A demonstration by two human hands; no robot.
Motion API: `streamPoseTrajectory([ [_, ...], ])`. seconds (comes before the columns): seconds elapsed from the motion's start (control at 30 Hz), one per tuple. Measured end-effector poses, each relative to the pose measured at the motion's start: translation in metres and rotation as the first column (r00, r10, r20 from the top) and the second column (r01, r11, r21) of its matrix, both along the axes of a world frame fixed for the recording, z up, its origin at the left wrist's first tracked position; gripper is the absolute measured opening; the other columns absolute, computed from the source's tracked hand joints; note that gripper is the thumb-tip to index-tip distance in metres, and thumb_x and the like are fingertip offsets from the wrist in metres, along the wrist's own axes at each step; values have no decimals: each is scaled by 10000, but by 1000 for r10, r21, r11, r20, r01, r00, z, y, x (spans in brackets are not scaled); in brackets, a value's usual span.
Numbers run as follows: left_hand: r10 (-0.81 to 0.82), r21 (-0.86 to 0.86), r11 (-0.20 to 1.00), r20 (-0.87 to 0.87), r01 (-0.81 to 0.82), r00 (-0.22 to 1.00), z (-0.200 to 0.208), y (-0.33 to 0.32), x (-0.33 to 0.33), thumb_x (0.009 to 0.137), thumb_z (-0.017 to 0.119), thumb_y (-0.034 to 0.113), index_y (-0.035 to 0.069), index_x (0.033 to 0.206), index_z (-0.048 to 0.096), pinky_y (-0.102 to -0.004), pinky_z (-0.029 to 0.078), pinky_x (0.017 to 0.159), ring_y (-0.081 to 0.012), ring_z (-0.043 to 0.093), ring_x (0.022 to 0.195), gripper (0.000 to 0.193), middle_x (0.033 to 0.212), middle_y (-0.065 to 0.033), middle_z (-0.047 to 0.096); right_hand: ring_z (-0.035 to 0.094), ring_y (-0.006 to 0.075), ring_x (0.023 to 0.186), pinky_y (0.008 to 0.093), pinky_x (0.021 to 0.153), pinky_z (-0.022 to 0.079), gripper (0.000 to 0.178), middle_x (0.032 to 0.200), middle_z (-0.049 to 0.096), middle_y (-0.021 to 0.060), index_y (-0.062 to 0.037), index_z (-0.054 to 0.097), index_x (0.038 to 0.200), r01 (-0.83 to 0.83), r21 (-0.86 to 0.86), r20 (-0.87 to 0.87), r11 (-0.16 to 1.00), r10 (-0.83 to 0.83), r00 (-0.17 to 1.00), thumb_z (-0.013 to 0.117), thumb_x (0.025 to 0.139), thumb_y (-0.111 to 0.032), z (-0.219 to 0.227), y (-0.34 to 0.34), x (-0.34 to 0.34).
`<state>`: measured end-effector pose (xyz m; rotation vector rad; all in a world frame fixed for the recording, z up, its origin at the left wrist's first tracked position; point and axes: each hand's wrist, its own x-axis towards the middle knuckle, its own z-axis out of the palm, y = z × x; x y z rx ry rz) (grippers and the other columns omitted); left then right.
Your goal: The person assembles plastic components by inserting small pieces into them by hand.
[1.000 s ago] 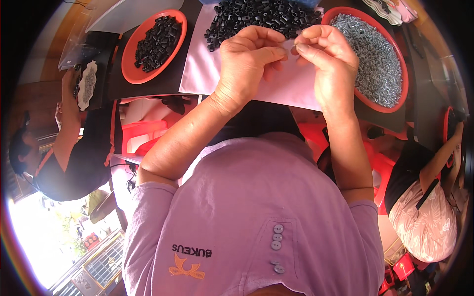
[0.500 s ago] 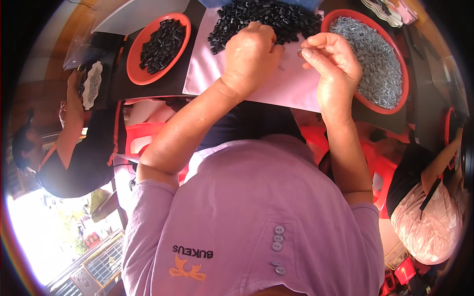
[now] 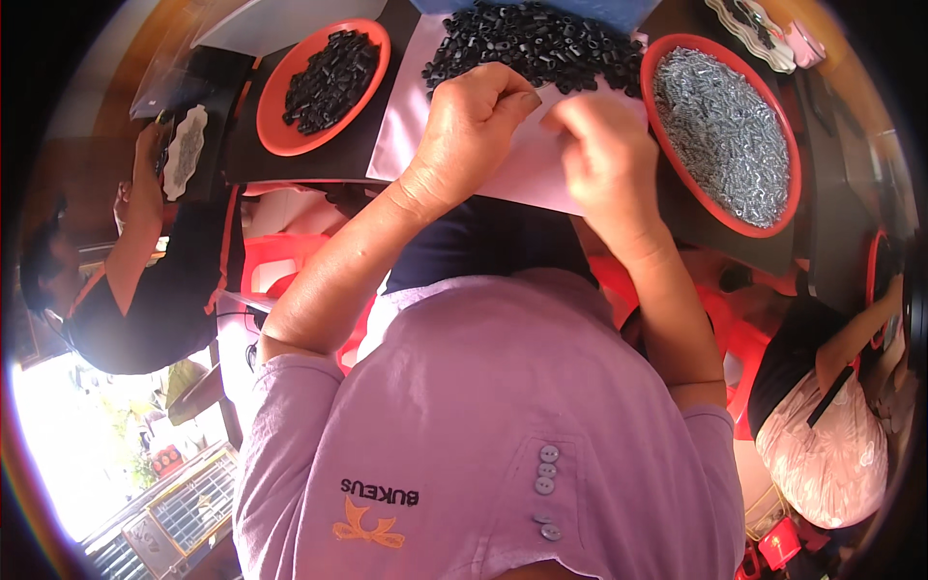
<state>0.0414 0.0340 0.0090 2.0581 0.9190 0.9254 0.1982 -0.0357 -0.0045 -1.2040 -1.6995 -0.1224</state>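
Observation:
My left hand (image 3: 472, 126) is closed in a pinch over the pink sheet (image 3: 396, 135). What it grips, if anything, is hidden. Just to its right, my right hand (image 3: 611, 162) is smeared by motion, its fingers bent toward the left fingertips. The two hands are close together but apart. Beyond them a pile of short black tube-like pieces (image 3: 527, 43) lies on the sheet. On the right stands a red basin (image 3: 795, 184) full of small silvery, screw-like pieces (image 3: 720, 135). A round orange-red bowl (image 3: 274, 121) on the left holds more black pieces (image 3: 333, 82).
A blue container (image 3: 599, 10) sits behind the pile. Other people work on both sides: one forearm (image 3: 135, 237) at the left, near a white scalloped tray (image 3: 184, 155), another (image 3: 851, 333) at the right. A second scalloped tray (image 3: 744, 34) lies at the far right. The dark table (image 3: 261, 159) ends before my lap.
My right hand has come lower and left, turning its fingers toward the left hand. My left hand has drawn back slightly from the black pile. The whole view has shifted a little.

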Motion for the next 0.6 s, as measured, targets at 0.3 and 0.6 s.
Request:
streamPoseTrajectory([
  [0.3, 98, -682, 709, 348, 180, 932, 13, -16, -12, 932, 639, 101, -21, 1013, 668, -211, 427, 513, -85, 577, 636, 150, 792, -54, 664, 606, 73, 824, 223, 765, 492, 213, 898, 644, 3, -18, 610, 993, -402, -262, -664, 878, 138, 735, 615, 815, 98, 16, 8, -3],
  [0.6, 71, -534, 838, 314, 114, 947, -1, -22, -23, 892, 666, 64, 1, 1019, 677, -204, 450, 524, -61, 579, 638, 143, 791, -19, 658, 556, 48, 773, 208, 716, 466, 204, 819, 608, -10, -15, 610, 975, -427, -402, -630, 810, 93, 771, 623, 806, 99, 25, 12, -11],
])
